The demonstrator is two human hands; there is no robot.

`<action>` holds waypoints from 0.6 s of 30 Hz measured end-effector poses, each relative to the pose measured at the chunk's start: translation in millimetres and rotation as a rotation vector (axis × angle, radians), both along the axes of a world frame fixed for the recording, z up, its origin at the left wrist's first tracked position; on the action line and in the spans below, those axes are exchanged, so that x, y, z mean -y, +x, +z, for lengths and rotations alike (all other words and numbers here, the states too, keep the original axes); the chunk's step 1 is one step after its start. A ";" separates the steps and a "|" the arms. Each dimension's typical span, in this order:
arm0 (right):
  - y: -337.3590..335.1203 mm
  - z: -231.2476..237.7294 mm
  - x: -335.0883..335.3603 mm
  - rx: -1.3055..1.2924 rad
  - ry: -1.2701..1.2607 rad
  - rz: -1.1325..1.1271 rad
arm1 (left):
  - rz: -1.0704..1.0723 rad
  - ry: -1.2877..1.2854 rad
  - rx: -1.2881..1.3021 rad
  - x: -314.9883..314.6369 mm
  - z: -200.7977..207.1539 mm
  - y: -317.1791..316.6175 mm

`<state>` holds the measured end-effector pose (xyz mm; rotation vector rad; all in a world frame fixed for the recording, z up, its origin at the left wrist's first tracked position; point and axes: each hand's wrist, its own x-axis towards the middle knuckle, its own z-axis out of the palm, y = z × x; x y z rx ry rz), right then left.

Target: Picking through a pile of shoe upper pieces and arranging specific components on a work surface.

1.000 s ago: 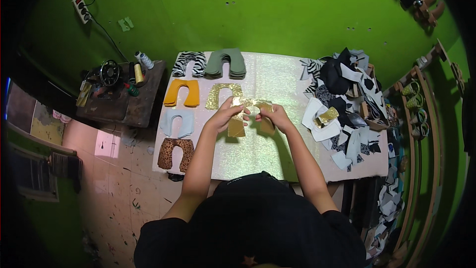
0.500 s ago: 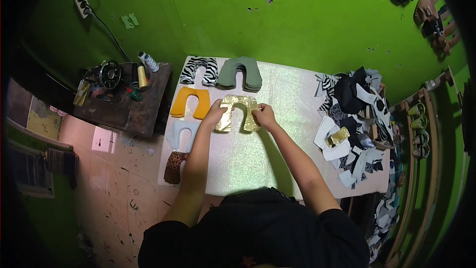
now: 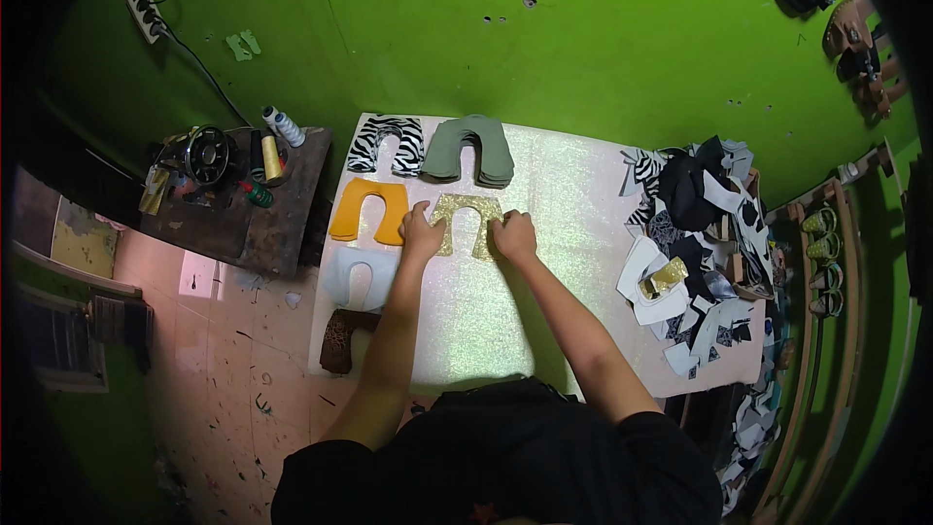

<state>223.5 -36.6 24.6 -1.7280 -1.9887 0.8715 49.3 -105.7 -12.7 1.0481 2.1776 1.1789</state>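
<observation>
A gold glittery U-shaped piece (image 3: 468, 201) lies on the shiny pale table sheet, arch away from me and legs toward me. My left hand (image 3: 422, 233) has its fingers closed at the left leg. At the right leg, my right hand (image 3: 514, 235) grips the outer edge between thumb and fingers. Other U-shaped pieces lie around it: zebra-striped ones (image 3: 363, 149) and a thick grey-green stack (image 3: 475, 123) behind. Yellow-orange ones (image 3: 347, 217) and pale grey-blue ones (image 3: 340, 277) are to the left. My left forearm partly covers the brown leopard-patterned piece (image 3: 335, 342).
A heap of material scraps (image 3: 680, 204) covers the table's right end, with a gold scrap (image 3: 667, 277) on white pieces. At left, a dark sewing-machine table (image 3: 282, 204) holds a handwheel (image 3: 210, 155) and thread cones (image 3: 287, 126). Sandals (image 3: 824, 248) hang on a wooden rack at right.
The gold piece has gone from raised and tilted in my hands to flat on the table. My hands have lowered with it and still touch its legs.
</observation>
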 end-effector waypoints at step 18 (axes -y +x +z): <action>248.2 11.3 63.9 0.165 0.268 -0.233 | -0.550 -0.181 -0.081 51.2 61.0 219.2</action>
